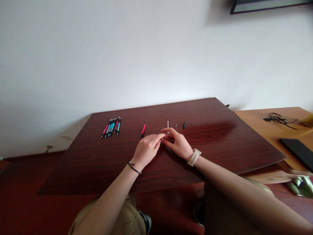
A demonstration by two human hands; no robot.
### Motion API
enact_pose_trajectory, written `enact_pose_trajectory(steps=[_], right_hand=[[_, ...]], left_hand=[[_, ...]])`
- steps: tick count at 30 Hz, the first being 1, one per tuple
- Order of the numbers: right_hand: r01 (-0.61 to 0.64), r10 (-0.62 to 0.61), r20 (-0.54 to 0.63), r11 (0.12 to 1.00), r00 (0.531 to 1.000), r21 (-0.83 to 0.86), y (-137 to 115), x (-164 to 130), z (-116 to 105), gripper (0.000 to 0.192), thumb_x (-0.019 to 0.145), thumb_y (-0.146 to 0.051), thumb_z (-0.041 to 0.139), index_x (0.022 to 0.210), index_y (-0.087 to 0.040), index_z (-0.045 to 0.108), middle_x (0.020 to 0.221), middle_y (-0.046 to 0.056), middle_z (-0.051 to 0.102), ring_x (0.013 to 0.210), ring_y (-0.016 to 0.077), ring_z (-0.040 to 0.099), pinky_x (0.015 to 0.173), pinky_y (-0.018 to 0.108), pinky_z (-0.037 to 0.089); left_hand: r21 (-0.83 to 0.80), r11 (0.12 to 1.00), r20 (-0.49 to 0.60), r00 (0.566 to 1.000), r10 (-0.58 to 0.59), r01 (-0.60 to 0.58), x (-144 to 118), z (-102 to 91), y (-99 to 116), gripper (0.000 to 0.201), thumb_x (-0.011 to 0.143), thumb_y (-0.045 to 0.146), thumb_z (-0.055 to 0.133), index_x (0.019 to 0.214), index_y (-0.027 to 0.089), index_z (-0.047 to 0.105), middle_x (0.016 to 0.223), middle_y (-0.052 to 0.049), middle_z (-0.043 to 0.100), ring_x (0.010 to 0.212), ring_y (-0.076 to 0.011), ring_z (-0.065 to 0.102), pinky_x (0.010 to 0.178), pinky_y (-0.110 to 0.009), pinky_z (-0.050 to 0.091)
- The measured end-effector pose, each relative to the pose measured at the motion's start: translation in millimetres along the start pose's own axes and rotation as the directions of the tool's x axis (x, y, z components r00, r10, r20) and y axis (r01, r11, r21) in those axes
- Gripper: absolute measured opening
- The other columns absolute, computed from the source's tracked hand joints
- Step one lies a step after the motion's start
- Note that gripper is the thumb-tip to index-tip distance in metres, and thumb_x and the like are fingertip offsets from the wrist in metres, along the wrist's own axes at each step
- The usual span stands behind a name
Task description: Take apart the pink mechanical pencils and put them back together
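Observation:
My left hand (pixel 147 148) and my right hand (pixel 180 143) meet over the middle of the table, fingertips closed together. Whatever sits between them, if anything, is too small or hidden to name. Just beyond my right fingers a thin, pale pen refill (pixel 168 124) lies on the wood, its near end close to the hand. Beyond my left hand rests a pink pen barrel (pixel 143 129) with a dark end. Past my right hand lie a tiny metallic piece (pixel 176 125), a black pen part (pixel 184 124) and another small metal piece (pixel 192 123).
On the left of the dark wooden table (pixel 102 166) several pink, teal and black pens (pixel 111 127) lie side by side. A lighter table (pixel 259 122) on the right bears a black cable (pixel 277 118) and a flat black object (pixel 297 150). A white wall (pixel 146 58) stands behind.

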State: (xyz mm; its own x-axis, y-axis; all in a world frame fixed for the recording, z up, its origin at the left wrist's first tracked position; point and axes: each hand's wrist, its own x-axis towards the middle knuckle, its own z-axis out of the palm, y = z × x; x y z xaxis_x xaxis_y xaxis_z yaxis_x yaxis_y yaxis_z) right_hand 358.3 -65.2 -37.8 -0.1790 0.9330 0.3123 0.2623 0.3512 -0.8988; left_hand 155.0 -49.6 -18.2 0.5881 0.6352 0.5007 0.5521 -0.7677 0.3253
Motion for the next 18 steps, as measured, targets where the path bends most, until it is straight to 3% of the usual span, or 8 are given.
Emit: enact_pose_trajectory(steps=[7,12,15,18], right_hand=[[0.019,-0.018,-0.022,0.998,1.000,0.057,-2,1,-1,0.037,0.096,-0.027,0.068,0.132,-0.026,0.062,0.098,0.001,0.080,0.092,0.0197,0.077,0.088,0.034,0.060],[0.027,-0.025,-0.039,0.998,0.999,0.052,-4,1,-2,0.046,0.097,-0.029,0.069,0.142,-0.029,0.060,0.099,0.000,0.080,0.091,0.0192,0.077,0.087,0.032,0.059],[0.023,-0.020,-0.062,0.999,0.998,0.046,-5,1,-2,0.041,0.097,-0.030,0.071,0.138,-0.028,0.064,0.097,0.000,0.080,0.090,0.0195,0.076,0.086,0.033,0.058],[0.005,0.001,-0.086,0.998,0.996,0.062,-6,2,-3,0.023,0.096,-0.034,0.072,0.118,-0.026,0.071,0.095,0.001,0.080,0.090,0.0206,0.076,0.086,0.034,0.058]], left_hand=[[-0.008,0.999,0.009,0.999,0.044,-0.044,1,-0.3,2,0.050,0.103,0.007,0.052,0.148,0.027,0.058,0.137,-0.006,0.074,0.123,-0.0218,0.073,0.110,-0.043,0.060],[-0.013,0.998,-0.044,0.997,0.061,-0.062,1,-3.0,3,0.051,0.104,0.010,0.054,0.152,0.027,0.051,0.144,-0.006,0.070,0.130,-0.0204,0.069,0.116,-0.041,0.056],[0.041,0.999,-0.087,0.996,0.007,-0.004,2,-8.6,-2,0.046,0.105,0.013,0.055,0.149,0.026,0.054,0.143,-0.007,0.069,0.131,-0.0219,0.066,0.118,-0.043,0.053],[0.137,0.979,-0.138,0.981,-0.133,0.152,1,-14.3,-15,0.035,0.103,0.017,0.060,0.137,0.025,0.063,0.140,-0.009,0.067,0.131,-0.0276,0.063,0.117,-0.049,0.052]])
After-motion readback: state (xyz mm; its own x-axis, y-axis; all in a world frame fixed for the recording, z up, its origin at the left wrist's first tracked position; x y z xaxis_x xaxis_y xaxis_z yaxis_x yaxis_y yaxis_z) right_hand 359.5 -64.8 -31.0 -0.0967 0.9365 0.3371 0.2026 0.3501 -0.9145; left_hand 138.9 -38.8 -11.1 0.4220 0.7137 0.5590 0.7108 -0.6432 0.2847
